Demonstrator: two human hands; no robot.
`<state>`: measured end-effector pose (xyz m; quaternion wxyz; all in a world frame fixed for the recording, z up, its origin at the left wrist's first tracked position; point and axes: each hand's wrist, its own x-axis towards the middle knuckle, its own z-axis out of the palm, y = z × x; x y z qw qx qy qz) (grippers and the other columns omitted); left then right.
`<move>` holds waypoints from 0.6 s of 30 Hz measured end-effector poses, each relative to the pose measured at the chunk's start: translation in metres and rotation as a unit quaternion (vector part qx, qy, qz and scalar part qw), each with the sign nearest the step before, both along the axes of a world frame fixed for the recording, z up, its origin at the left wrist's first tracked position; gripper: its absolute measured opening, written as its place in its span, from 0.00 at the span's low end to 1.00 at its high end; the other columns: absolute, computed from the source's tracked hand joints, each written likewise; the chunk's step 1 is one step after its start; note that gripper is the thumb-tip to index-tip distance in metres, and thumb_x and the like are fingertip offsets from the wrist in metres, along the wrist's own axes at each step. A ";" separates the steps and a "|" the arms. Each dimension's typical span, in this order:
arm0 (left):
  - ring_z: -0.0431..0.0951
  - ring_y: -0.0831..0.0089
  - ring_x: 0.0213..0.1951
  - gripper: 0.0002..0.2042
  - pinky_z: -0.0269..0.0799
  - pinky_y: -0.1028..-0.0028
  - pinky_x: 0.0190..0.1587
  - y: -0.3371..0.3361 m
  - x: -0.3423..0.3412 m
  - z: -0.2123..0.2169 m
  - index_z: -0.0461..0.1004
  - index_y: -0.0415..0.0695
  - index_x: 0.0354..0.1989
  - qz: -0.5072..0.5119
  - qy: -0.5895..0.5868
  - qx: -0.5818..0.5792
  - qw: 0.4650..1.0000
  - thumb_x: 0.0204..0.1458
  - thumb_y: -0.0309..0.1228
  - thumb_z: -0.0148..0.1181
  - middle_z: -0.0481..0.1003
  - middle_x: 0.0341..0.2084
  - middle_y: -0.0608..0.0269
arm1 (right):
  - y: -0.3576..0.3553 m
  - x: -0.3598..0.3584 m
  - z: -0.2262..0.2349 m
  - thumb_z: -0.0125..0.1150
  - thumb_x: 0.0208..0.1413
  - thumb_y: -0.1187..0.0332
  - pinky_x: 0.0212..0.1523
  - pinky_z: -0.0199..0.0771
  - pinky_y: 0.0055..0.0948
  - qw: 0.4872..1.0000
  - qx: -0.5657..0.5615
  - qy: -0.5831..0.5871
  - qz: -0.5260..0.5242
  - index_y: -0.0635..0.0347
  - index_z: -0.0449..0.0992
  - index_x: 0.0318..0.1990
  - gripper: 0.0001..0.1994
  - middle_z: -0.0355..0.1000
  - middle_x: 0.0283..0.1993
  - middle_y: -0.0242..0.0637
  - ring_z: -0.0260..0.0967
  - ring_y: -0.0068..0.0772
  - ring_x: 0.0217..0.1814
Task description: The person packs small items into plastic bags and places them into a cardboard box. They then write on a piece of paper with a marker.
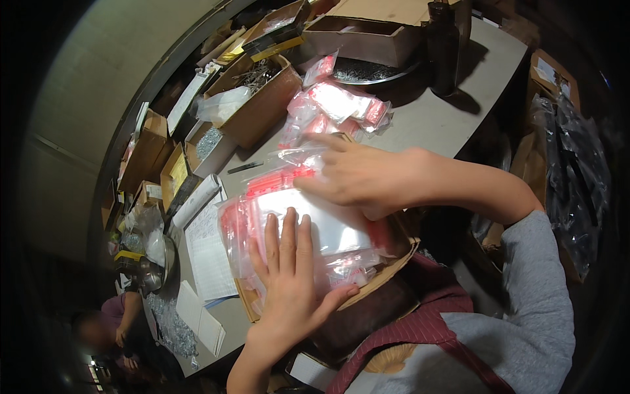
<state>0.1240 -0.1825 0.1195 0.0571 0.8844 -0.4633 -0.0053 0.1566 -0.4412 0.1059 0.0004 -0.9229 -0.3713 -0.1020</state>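
Observation:
A stack of clear zip bags with red strips (331, 226) fills an open cardboard box (396, 262) in front of me. My left hand (289, 279) lies on the stack with its fingers spread, thumb toward the near side of the box. Across the far right part of the stack reaches my right hand (348, 174), slightly blurred, its fingers stretched out and apart among the loose plastic at the bags' far edge. Beyond it, a loose pile of packed red-striped bags (341, 105) rests on the table.
Written sheets (207, 243) and a dark pen (245, 167) lie left of the box. Farther off stand a carton of metal parts (259, 98), a dark bottle (443, 52) and a shallow dark dish (377, 71). Another person (121, 322) is at the lower left.

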 end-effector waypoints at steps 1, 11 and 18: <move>0.38 0.37 0.76 0.55 0.23 0.38 0.71 -0.001 -0.002 -0.001 0.49 0.27 0.72 0.007 -0.018 0.013 1.000 0.48 0.58 0.68 0.46 0.74 0.34 | -0.001 0.003 -0.001 0.69 0.36 0.72 0.79 0.37 0.54 1.000 0.000 -0.006 0.027 0.71 0.61 0.65 0.42 0.71 0.36 0.47 0.70 0.49 0.51; 0.39 0.36 0.76 0.54 0.30 0.34 0.70 -0.028 -0.003 0.000 0.47 0.35 0.75 0.024 -0.036 0.027 0.999 0.48 0.56 0.69 0.44 0.74 0.35 | -0.010 0.030 -0.037 0.65 0.43 0.68 0.44 0.73 0.55 0.900 0.417 0.103 -0.075 0.65 0.73 0.41 0.17 0.75 0.27 0.47 0.75 0.59 0.34; 0.39 0.34 0.75 0.51 0.30 0.26 0.66 -0.014 -0.001 -0.010 0.50 0.36 0.74 0.028 -0.036 0.043 0.998 0.51 0.57 0.65 0.43 0.74 0.32 | -0.016 -0.033 0.015 0.64 0.41 0.71 0.56 0.64 0.41 0.989 0.144 0.031 0.000 0.60 0.79 0.35 0.11 0.68 0.39 0.40 0.65 0.43 0.49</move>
